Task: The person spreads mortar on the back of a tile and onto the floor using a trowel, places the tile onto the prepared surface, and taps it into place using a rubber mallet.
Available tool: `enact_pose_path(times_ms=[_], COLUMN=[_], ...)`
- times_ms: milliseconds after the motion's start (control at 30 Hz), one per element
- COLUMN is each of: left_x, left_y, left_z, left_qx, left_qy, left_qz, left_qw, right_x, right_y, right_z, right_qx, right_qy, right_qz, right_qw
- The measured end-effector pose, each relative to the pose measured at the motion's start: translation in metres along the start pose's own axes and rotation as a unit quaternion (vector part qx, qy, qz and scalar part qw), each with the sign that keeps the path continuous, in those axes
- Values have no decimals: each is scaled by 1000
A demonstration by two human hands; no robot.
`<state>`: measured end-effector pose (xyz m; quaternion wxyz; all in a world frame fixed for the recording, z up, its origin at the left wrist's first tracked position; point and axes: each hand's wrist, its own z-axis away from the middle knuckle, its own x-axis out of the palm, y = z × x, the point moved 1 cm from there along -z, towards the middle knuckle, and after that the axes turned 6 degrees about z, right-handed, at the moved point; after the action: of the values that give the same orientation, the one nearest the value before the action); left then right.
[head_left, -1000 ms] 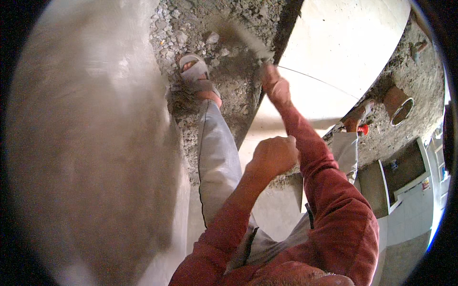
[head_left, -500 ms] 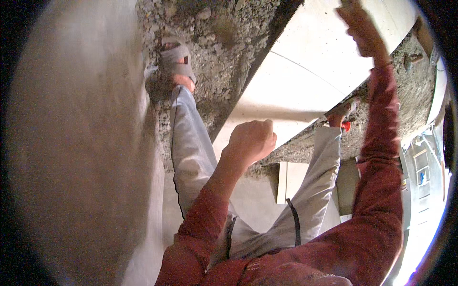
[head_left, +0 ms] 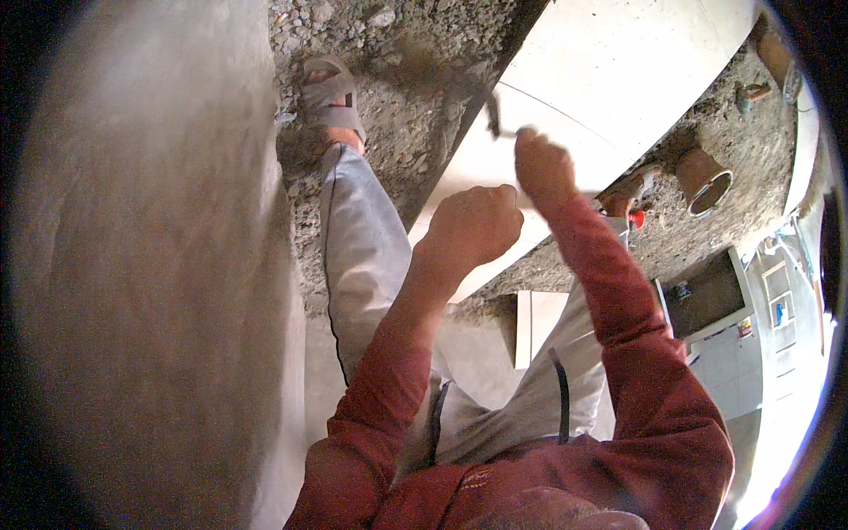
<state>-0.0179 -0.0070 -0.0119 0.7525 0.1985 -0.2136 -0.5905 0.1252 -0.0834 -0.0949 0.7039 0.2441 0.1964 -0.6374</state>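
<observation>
My right hand [head_left: 544, 169] grips a hammer [head_left: 494, 113], its dark head blurred over the left edge of a long cream slab [head_left: 638, 55] with a thin line across it. My left hand [head_left: 477, 225] is closed in a fist just below and left of my right hand, over the slab's lower part; what it holds, if anything, is hidden. My sandalled left foot [head_left: 330, 95] stands on the gritty rubble [head_left: 413, 150] beside the slab. My right foot [head_left: 629, 190] is at the slab's other side, next to a small red object [head_left: 637, 220].
A smooth grey wall [head_left: 150, 265] fills the left side. On the rubble at the right lies a brown cylindrical container [head_left: 702, 180]. A smaller cream piece [head_left: 536, 320] is between my legs. Pale panels and frames [head_left: 733, 371] appear at the far right.
Half a second ago my right hand was raised toward the upper right; it has swung down and left, bringing the hammer over the slab's left edge. My left fist stays closed near the same spot.
</observation>
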Motion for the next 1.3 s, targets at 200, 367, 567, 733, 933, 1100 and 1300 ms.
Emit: enact_pose_path(times_ms=[200,367,567,733,933,1100,1300], left_x=[-4,-3,-2,2,13,10,2], left_y=[-3,6,8,9,8,22,18], left_z=[5,4,-5,-7,-9,-7,-9], left_qx=[14,12,3,19,4,-4,-26], left_qy=[18,22,-1,12,-19,-28,-41], left_qz=[24,11,10,13,9,-10,-27], left_qw=[999,1000,1000,1000,1000,1000,998], right_x=[71,42,49,62,158,136,128], right_y=[-42,-69,-125,-96,-132,-185,-191], right_z=[73,59,90,68,42,69,72], right_qx=[-39,98,207,166,263,378,410], right_qy=[-29,-192,-47,79,68,25,7], right_qz=[-233,-246,-259,-254,-921,-872,-815], right_qw=[971,945,942,949,280,309,411])
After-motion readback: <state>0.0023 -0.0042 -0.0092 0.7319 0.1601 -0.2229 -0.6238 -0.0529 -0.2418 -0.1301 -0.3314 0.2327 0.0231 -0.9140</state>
